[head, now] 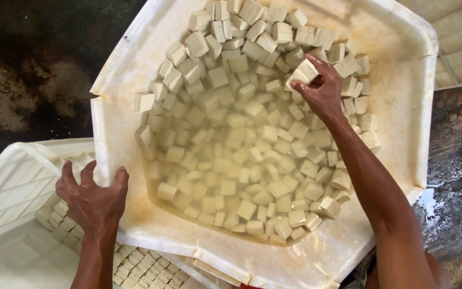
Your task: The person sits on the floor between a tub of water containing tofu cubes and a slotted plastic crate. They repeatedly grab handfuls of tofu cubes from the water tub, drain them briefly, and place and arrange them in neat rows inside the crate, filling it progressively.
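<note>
A big white plastic tub (135,75) is tilted toward me, full of pale tofu cubes (241,155) lying in cloudy water. My right hand (321,88) reaches into the tub's far right side with its fingers closed on one tofu cube (305,71). At the lower left my left hand (93,199) grips the tub's rim, fingers spread over the edge. Cubes at the top of the tub are piled out of the water.
A white ribbed crate (12,187) sits at the lower left, with small tofu cubes (135,267) packed in rows beneath the tub's edge. Dark wet floor (33,69) lies to the left, wet ground (455,176) to the right.
</note>
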Demonstrator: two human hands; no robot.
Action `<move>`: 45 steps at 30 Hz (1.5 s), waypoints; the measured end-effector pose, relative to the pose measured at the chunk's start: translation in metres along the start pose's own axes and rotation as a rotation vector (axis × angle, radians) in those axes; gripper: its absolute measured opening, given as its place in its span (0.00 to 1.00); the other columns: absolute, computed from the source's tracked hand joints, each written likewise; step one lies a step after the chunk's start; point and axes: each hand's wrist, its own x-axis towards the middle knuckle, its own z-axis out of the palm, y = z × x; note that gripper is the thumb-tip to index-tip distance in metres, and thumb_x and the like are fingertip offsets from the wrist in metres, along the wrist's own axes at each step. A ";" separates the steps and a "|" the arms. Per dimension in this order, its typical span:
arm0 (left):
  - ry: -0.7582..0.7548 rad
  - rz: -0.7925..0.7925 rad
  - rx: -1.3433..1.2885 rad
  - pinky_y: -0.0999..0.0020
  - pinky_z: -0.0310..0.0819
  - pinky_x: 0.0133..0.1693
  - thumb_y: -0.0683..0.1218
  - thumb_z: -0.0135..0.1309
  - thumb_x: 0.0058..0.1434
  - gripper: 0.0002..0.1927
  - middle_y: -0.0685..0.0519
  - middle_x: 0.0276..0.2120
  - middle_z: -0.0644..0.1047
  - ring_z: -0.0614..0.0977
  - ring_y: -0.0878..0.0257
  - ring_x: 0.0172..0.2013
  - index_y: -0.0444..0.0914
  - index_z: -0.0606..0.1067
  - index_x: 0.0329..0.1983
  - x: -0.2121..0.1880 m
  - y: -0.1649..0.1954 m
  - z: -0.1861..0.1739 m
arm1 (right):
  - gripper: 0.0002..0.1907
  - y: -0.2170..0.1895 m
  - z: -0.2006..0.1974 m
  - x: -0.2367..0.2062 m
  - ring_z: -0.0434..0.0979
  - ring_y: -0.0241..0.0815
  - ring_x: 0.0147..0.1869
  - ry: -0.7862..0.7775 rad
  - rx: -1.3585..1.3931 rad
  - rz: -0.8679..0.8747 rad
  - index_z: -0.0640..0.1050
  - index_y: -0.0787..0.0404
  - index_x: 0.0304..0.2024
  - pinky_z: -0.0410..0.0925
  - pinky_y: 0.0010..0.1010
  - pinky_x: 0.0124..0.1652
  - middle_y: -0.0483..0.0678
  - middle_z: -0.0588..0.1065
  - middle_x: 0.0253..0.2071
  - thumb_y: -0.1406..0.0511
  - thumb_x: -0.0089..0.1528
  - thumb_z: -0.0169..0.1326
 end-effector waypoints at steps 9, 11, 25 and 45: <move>0.004 -0.021 -0.026 0.29 0.73 0.49 0.59 0.64 0.54 0.37 0.40 0.73 0.61 0.58 0.33 0.70 0.36 0.77 0.63 -0.002 0.010 -0.006 | 0.34 -0.003 0.050 0.026 0.77 0.52 0.51 -0.246 -0.137 0.020 0.75 0.54 0.66 0.75 0.41 0.49 0.55 0.74 0.54 0.68 0.56 0.66; 0.000 -0.029 -0.043 0.28 0.72 0.49 0.58 0.65 0.54 0.37 0.39 0.73 0.61 0.57 0.32 0.70 0.36 0.76 0.64 -0.001 0.010 -0.006 | 0.34 -0.004 0.047 0.017 0.77 0.55 0.55 -0.315 -0.140 0.003 0.74 0.56 0.65 0.73 0.44 0.53 0.56 0.73 0.55 0.67 0.55 0.66; -0.061 -0.061 -0.090 0.26 0.72 0.50 0.58 0.63 0.53 0.34 0.40 0.73 0.60 0.52 0.29 0.71 0.36 0.78 0.60 0.000 0.014 -0.017 | 0.44 -0.009 0.058 -0.009 0.74 0.59 0.55 -0.415 -0.353 -0.007 0.62 0.53 0.69 0.73 0.44 0.51 0.59 0.67 0.60 0.72 0.52 0.66; 0.131 0.054 -0.155 0.25 0.59 0.61 0.62 0.63 0.54 0.36 0.37 0.71 0.60 0.54 0.25 0.68 0.37 0.76 0.62 0.013 -0.003 -0.010 | 0.34 -0.152 0.085 -0.097 0.75 0.48 0.58 -0.136 1.258 0.719 0.66 0.61 0.65 0.73 0.41 0.50 0.51 0.73 0.54 0.72 0.59 0.64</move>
